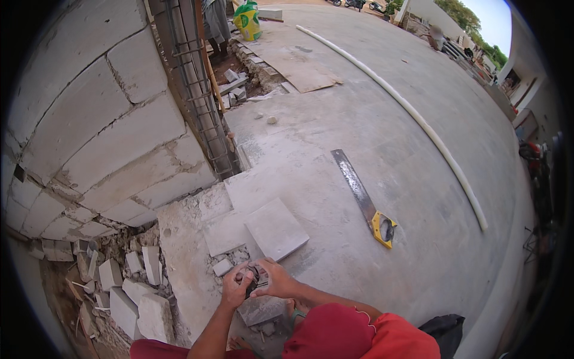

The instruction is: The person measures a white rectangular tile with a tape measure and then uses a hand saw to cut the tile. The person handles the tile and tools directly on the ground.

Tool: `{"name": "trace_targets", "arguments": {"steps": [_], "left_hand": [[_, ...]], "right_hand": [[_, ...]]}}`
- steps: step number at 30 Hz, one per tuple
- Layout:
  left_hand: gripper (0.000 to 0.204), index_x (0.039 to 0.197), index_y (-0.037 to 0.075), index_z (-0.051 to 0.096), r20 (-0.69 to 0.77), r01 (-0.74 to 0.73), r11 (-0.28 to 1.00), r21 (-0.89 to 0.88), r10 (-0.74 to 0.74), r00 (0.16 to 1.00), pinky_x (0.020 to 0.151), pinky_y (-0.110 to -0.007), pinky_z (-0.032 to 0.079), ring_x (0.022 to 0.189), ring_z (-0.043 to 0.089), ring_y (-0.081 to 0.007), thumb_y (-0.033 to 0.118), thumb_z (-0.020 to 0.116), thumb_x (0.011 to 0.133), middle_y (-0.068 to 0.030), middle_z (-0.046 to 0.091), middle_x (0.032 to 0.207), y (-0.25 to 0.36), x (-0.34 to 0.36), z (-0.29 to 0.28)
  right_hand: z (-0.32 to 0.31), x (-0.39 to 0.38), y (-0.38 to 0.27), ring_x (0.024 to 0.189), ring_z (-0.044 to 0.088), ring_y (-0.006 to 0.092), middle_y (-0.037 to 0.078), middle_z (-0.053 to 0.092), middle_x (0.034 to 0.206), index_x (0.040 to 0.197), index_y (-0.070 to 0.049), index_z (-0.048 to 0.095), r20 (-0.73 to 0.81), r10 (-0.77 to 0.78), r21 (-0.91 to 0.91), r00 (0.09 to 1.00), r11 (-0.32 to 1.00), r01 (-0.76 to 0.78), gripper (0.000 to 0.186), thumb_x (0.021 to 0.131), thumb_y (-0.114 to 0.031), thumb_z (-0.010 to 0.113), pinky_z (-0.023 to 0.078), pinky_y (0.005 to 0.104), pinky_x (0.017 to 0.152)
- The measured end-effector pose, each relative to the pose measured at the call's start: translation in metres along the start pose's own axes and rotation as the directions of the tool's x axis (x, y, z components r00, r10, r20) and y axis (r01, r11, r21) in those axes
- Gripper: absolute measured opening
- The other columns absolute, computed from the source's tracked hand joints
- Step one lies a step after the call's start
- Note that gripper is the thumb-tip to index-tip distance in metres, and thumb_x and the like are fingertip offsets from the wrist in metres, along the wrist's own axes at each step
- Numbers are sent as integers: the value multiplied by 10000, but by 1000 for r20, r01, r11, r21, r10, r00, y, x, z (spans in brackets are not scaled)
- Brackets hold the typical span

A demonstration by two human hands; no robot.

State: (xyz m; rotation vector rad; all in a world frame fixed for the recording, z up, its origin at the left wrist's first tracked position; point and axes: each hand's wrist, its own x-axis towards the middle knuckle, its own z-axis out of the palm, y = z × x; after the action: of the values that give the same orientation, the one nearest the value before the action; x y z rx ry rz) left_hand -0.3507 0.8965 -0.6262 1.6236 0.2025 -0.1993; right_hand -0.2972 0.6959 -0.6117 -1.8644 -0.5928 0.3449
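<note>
Soft, even daylight fills the scene, brightest at the upper right, where the pale sky (pixel 487 21) washes nearly to white. The concrete floor (pixel 412 197) is lit a flat, bluish grey with low contrast, and shadows are faint and soft-edged. Light catches in whitish patches along the saw blade (pixel 353 181). The left-hand block wall (pixel 122 143) is a little duller, and the right rim sinks into deep shade that swallows detail. Fisheye distortion bows the long white pipe (pixel 412 107) and curves the wall's joints; black vignetting closes the corners. The hands (pixel 233 290) look reasonably sharp, though the small dark object (pixel 256 280) between them is hard to read. Distant things are soft, and a blurred patch covers a far-off person's head (pixel 436 30).
</note>
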Motion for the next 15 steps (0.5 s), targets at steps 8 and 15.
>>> {"name": "trace_targets", "arguments": {"steps": [8, 15], "left_hand": [[480, 1110, -49, 752, -62, 42, 974, -221, -57, 996, 797, -283, 540, 869, 671, -108, 421, 656, 1110, -60, 744, 956, -23, 3, -6], [345, 1155, -71, 709, -5, 8, 983, -182, -9, 1000, 759, -283, 564, 834, 699, -113, 253, 768, 1050, -101, 769, 962, 0, 2, -5]], "right_hand": [[-1, 8, -10, 938, 721, 331, 201, 729, 1003, 1170, 1, 705, 176, 180, -15, 968, 984, -180, 485, 919, -376, 879, 561, 415, 844], [-3, 13, -9, 829, 729, 219, 127, 765, 898, 1068, -8, 700, 215, 283, 158, 935, 935, -319, 353, 925, -280, 876, 556, 371, 776]]}}
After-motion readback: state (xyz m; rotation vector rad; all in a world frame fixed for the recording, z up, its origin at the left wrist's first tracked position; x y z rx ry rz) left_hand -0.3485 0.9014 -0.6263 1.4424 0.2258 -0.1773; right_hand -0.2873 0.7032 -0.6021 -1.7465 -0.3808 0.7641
